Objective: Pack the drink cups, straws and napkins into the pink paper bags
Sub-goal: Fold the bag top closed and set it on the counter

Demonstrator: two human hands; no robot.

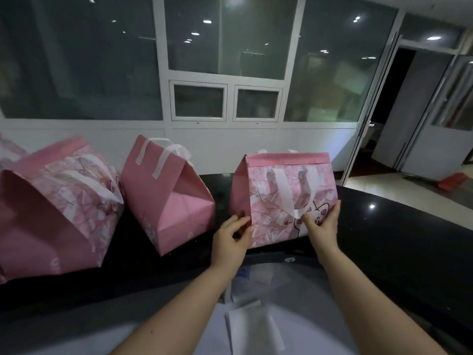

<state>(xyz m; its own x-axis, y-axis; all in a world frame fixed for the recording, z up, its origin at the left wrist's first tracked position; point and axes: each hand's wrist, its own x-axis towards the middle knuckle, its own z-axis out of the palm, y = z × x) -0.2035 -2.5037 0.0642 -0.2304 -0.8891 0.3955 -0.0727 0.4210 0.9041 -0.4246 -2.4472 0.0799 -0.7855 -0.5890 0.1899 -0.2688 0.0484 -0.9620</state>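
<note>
Left grip (pixel 231 239): clamped on the lower left corner of the right-hand bag, with thumb and curled fingers pinching the side fold.
Right grip (pixel 321 224): clamped on the same bag's lower right, with the thumb on the front face beside the bottom of the handle loop and the fingers reaching up along the right edge.
Pink patterned paper bag with a cartoon animal print (pixel 261 201): stands upright on the counter between both hands. Its top band is folded flat and closed, white paper handles (pixel 286 196) hang down the front, and its contents cannot be seen.
Plain pink paper bag (pixel 163 201): sits in the middle of the row, near the held bag but apart from it. It leans with its creased side panel towards the camera, its top is pinched together under white handles, and its inside is hidden.
Large pink patterned paper bag (pixel 51 213): sits far left, just beside the plain one. It is tilted with its top closed, a white handle lies across its front, and its inside is hidden.
Glossy black counter (pixel 384 239): carries all three bags.
White folded paper sheets (pixel 250 326): lie on a pale surface nearer than the counter, between the forearms. They are too blurred to say whether they are napkins.
Glass partition with white frames (pixel 225 73): runs behind the counter, with an open doorway at its right.
</note>
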